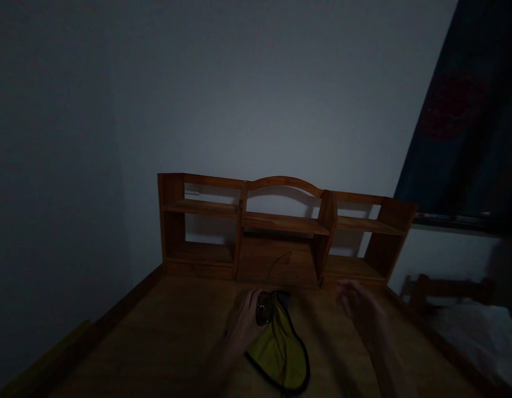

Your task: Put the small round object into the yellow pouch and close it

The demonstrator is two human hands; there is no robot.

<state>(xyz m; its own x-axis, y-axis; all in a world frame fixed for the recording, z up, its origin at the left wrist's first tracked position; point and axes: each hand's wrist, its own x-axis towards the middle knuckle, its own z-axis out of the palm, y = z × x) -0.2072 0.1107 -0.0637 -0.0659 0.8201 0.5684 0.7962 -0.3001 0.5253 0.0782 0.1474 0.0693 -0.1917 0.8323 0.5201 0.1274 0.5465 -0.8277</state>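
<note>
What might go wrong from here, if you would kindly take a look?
The dark glossy item is held by the left hand alone, with the right hand apart from it, so it could slip and knock the tabletop. The yellow cloth beside it fans out toward the person and might get snagged or dragged along. The dim light could make either mishap easy to miss.

The left hand (246, 318) points toward one o'clock, fingers (252, 298) curved; the right hand (361, 307), blurred, points toward eleven o'clock, loosely bent.
</note>
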